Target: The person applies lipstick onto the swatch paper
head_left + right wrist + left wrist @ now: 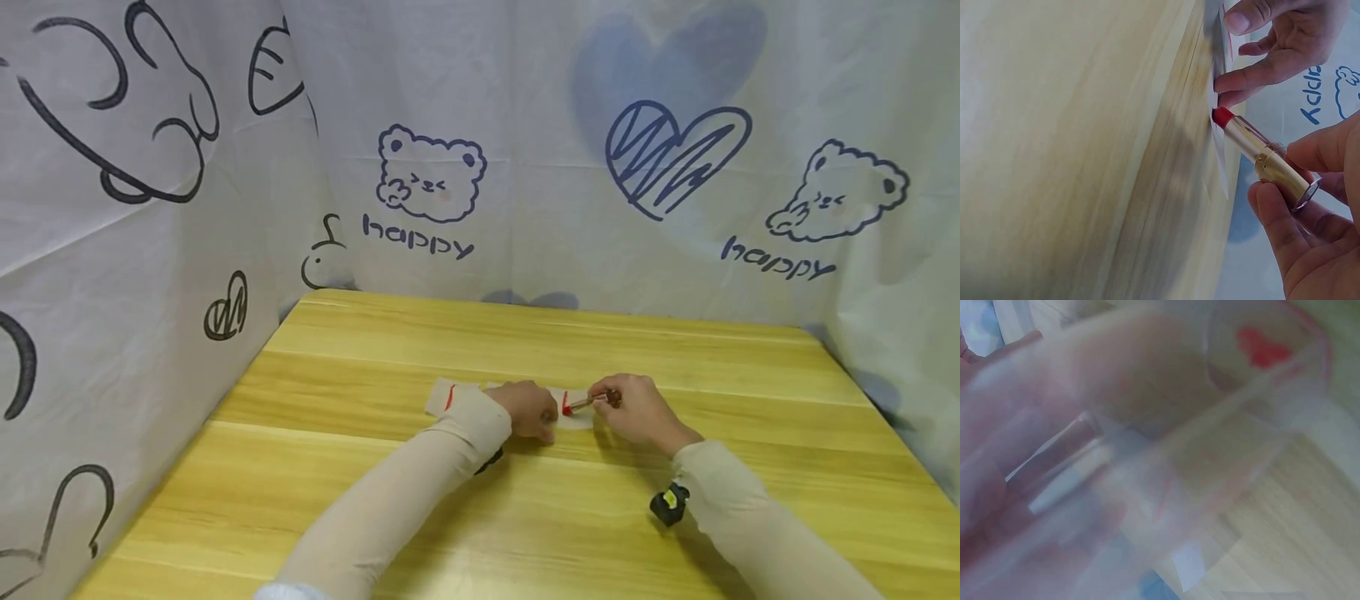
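A white paper strip point(577, 418) with red strokes lies across the middle of the table; its central part is hidden behind my left hand point(528, 408). In the right wrist view, the fingers of that hand reach down to the paper, close beside the lipstick's tip. My right hand point(637, 410) pinches a gold lipstick point(1266, 159) by its base between thumb and fingers. The lipstick's red tip is at the paper, tilted, over a red stroke. The left wrist view is blurred, with a see-through rounded shape and a red patch point(1263, 347) in it.
The yellow wood-grain table point(570, 517) carries the paper. White cloth point(540, 75) with drawn bears, hearts and lettering hangs behind it and along the left side. A black wrist camera point(669, 504) is strapped at the right cuff.
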Available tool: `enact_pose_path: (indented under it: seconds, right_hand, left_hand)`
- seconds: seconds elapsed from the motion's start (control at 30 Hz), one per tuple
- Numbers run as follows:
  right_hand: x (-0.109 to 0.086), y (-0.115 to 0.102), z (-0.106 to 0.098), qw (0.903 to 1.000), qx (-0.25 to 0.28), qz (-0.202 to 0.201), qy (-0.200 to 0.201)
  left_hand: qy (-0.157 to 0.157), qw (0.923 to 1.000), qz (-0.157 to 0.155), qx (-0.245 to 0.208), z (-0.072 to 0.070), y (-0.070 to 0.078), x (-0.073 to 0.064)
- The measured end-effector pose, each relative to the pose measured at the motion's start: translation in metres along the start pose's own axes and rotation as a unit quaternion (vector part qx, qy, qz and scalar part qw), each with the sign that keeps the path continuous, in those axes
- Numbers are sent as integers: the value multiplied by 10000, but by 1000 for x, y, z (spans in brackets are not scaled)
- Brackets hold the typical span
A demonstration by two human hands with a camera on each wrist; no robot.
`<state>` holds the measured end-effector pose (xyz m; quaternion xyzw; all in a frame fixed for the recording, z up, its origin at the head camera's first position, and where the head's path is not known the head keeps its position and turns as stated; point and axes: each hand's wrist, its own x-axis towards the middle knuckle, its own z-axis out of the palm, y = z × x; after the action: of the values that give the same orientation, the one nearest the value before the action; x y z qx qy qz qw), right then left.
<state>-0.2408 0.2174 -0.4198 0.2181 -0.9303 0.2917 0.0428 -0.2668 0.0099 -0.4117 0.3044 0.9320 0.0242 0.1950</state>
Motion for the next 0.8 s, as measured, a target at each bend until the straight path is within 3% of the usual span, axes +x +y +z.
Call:
enact_pose_path:
  seconds: [0.8]
  right_hand:
    - [-5, -5, -6, 9988, 119, 131, -462]
  left_hand:
    - [61, 9999, 126, -44, -2, 0, -4]
